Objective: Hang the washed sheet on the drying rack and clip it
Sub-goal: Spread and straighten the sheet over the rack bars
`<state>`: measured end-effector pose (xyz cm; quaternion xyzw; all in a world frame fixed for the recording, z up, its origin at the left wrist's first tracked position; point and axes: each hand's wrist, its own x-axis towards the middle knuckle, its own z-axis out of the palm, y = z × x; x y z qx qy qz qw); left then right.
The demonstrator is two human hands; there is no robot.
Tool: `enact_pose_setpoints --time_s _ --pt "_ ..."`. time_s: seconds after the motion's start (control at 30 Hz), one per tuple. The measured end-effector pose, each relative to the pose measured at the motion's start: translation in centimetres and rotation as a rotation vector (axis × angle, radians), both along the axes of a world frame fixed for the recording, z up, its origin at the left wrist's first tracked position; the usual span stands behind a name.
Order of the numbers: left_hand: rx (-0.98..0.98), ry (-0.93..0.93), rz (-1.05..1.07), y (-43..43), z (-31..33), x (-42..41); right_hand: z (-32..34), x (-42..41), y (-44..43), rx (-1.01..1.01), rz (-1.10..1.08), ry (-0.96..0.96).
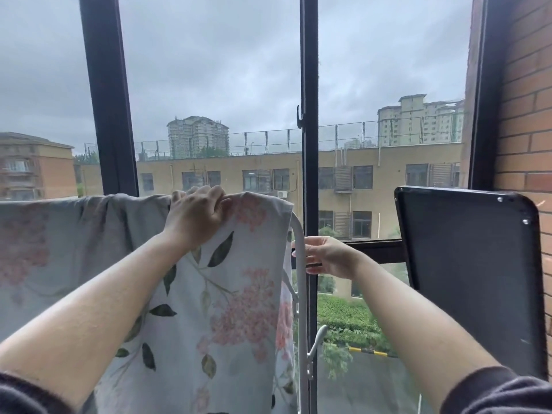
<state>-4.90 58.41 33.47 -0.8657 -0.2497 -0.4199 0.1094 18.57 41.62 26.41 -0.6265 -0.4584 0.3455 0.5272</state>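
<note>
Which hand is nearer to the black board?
Right. The right hand is a little left of the board; the left hand grips the sheet farther left.

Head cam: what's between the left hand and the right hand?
Head view: the right edge of the draped sheet, then the white upright of the rack, stand between the left hand and the right hand.

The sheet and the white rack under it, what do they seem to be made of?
The sheet looks like thin woven cloth, matte, with a printed flower pattern: it drapes in soft folds over the bar. The rack looks like metal tube with a smooth white coating, bent in a rounded corner; plastic cannot be ruled out.
</note>
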Motion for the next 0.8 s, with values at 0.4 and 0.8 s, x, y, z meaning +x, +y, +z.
enact_pose_setpoints --time_s 0.4,0.8 --pt "0.018 -0.049 0.010 -0.3 -0.3 0.1 -2.8 1.0 4.4 -0.306 0.258 -0.282" --pt "0.001 -0.071 0.003 -0.7 -0.6 0.2 2.8 3.0 3.9 0.515 -0.483 -0.074"
